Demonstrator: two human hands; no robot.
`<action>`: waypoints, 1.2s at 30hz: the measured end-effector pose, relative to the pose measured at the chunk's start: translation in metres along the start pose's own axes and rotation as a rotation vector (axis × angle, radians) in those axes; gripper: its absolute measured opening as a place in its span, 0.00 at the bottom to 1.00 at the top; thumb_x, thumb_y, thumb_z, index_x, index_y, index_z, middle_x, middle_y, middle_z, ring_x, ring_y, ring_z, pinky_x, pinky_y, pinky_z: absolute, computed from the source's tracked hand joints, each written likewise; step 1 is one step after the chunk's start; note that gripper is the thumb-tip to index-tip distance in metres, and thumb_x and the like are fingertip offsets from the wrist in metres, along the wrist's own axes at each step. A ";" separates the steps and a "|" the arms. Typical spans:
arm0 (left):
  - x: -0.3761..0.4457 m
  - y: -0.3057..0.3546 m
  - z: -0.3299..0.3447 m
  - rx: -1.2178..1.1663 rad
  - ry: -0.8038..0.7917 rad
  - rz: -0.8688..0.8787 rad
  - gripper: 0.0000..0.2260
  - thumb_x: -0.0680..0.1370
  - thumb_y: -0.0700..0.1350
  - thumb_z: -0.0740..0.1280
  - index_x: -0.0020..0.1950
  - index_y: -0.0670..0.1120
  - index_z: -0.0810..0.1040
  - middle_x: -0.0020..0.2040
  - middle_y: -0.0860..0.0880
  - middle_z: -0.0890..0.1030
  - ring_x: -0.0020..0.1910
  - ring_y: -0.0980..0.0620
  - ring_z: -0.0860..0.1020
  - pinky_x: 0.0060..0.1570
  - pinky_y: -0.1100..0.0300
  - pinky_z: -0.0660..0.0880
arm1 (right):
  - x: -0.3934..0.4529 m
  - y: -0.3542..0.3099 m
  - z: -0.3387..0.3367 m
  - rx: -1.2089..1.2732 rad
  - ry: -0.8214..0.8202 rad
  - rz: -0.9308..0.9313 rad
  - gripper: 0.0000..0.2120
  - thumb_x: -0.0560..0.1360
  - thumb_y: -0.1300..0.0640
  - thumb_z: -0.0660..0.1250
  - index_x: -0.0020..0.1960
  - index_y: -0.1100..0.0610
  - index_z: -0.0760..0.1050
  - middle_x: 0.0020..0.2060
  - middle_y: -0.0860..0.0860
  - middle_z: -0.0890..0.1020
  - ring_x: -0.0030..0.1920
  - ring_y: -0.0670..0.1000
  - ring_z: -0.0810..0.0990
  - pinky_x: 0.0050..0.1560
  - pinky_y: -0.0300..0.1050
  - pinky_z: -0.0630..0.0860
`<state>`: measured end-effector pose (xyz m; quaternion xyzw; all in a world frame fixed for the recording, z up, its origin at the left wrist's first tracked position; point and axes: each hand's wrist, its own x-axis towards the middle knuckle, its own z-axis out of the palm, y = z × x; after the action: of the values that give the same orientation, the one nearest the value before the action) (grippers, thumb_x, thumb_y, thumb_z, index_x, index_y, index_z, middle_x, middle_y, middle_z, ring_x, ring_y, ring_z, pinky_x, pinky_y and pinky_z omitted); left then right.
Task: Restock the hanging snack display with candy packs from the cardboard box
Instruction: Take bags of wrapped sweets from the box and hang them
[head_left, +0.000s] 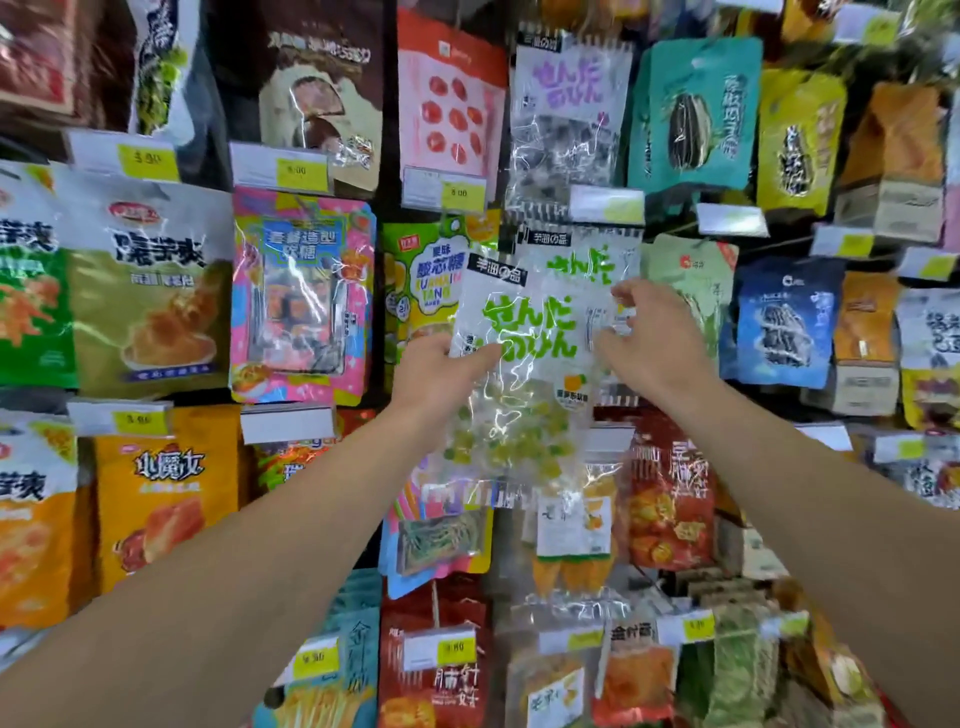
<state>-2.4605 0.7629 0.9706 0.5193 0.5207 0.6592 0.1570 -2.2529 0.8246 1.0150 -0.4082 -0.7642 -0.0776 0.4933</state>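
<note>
Both arms reach up to the hanging snack display, a wall of packets on pegs with yellow price tags clipped along the rows. The left hand holds a clear candy pack with green lettering by its left edge, thumb across the front and fingers behind, so its grip is pinching the pack about halfway up. The pack hangs upright in front of the display's middle column, its lower half showing yellow-green sweets through the film. The right hand is at the pack's right edge, near the top; its fingers are bent and close on the film there, the fingertips pinching the upper right corner area. Just behind the held pack, a second candy pack of the same green-lettered kind hangs on the display, partly covered. Above it hangs a like pack with purple lettering. To the left are a green sour-candy packet and a pink and blue packet; to the right, a pale green packet and a blue seed packet. The cardboard box cannot be seen in this view.
</note>
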 end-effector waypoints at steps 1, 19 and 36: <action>0.007 0.001 0.002 0.006 0.019 0.001 0.25 0.62 0.61 0.73 0.46 0.41 0.82 0.43 0.46 0.83 0.41 0.45 0.81 0.45 0.52 0.77 | 0.015 0.002 -0.001 -0.018 0.011 -0.029 0.25 0.75 0.56 0.67 0.71 0.59 0.68 0.66 0.57 0.72 0.63 0.58 0.73 0.59 0.50 0.71; 0.097 0.008 0.062 0.181 0.195 0.103 0.24 0.60 0.64 0.72 0.35 0.42 0.78 0.29 0.46 0.76 0.28 0.47 0.73 0.32 0.55 0.68 | 0.172 0.067 -0.007 -0.219 0.014 -0.317 0.25 0.80 0.55 0.63 0.76 0.52 0.63 0.74 0.54 0.67 0.69 0.59 0.70 0.62 0.54 0.72; 0.123 0.047 0.116 0.115 0.240 0.053 0.20 0.75 0.51 0.73 0.29 0.47 0.67 0.24 0.51 0.66 0.25 0.51 0.65 0.31 0.61 0.59 | 0.188 0.079 -0.006 0.027 0.199 -0.377 0.14 0.82 0.55 0.57 0.61 0.55 0.79 0.57 0.55 0.80 0.58 0.59 0.75 0.57 0.53 0.75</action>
<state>-2.3973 0.8960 1.0657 0.4584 0.5586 0.6898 0.0459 -2.2277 0.9761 1.1496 -0.2416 -0.7755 -0.1983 0.5485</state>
